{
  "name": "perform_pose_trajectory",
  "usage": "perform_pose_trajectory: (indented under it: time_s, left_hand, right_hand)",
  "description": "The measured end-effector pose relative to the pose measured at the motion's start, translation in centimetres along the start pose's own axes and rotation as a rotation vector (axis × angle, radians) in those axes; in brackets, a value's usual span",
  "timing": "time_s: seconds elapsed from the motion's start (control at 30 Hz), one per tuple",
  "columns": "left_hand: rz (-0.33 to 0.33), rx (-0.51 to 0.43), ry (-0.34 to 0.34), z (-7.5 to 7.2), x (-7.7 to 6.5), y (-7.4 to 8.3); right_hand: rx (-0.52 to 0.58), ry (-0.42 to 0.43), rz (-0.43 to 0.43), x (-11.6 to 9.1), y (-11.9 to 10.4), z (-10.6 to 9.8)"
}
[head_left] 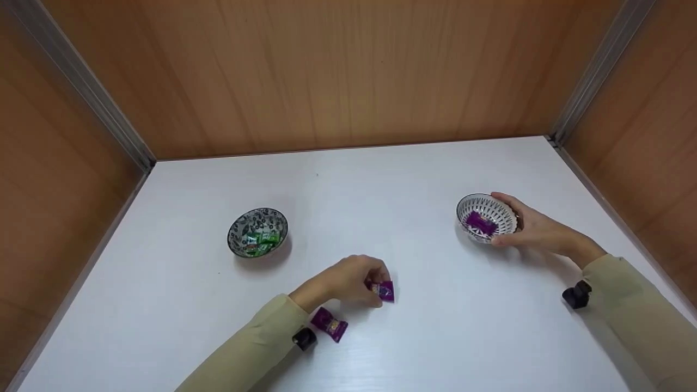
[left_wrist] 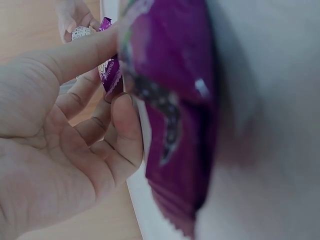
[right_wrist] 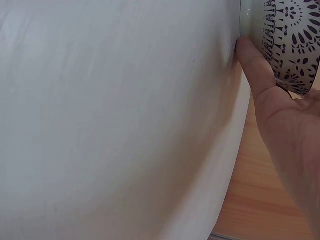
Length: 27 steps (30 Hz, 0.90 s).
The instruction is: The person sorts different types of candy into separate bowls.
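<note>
Near the middle of the white table, my left hand (head_left: 351, 280) pinches a purple-wrapped candy (head_left: 384, 292) between thumb and fingers. A second purple candy (head_left: 329, 324) lies on the table beside the left wrist; it looms large in the left wrist view (left_wrist: 175, 100). On the right, my right hand (head_left: 539, 231) grips the side of a patterned white bowl (head_left: 503, 209), thumb in front and fingers behind. Inside that bowl is a purple candy (head_left: 481, 222). The right wrist view shows the bowl's dark-patterned outside (right_wrist: 295, 45) and the hand against it.
A dark-patterned bowl (head_left: 239, 231) holding several green-wrapped candies (head_left: 264, 242) stands on the left of the white table (head_left: 348, 201). Wooden panels (head_left: 348, 76) border the table at the back and both sides. Each sleeve has a black wrist device (head_left: 304, 338) at its cuff.
</note>
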State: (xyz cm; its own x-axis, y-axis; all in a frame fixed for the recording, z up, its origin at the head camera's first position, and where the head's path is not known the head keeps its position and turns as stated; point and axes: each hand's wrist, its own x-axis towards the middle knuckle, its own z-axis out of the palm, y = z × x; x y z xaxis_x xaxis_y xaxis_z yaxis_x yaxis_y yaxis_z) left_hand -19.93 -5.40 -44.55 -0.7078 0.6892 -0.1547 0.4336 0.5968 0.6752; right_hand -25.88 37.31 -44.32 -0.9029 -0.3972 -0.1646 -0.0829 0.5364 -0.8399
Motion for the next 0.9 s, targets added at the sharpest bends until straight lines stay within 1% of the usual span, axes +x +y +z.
perform_pose_trajectory:
  time_s: [0.2,0.57,0.77,0.9]
  left_hand:
    - [-0.005,0.002,0.0,0.1,0.1,0.0]
    - [-0.011,-0.008,0.0,-0.1,0.1,0.1]
    - [0.003,0.041,-0.021,-0.6,0.3,0.4]
    - [-0.005,0.052,-0.034,-1.0,0.5,0.7]
  right_hand:
    - [0.013,-0.008,0.012,0.0,0.1,0.0]
    - [0.014,-0.006,0.001,0.0,0.1,-0.1]
    - [0.015,-0.002,0.001,0.0,0.1,-0.1]
    - [0.022,-0.002,0.004,0.1,0.1,0.0]
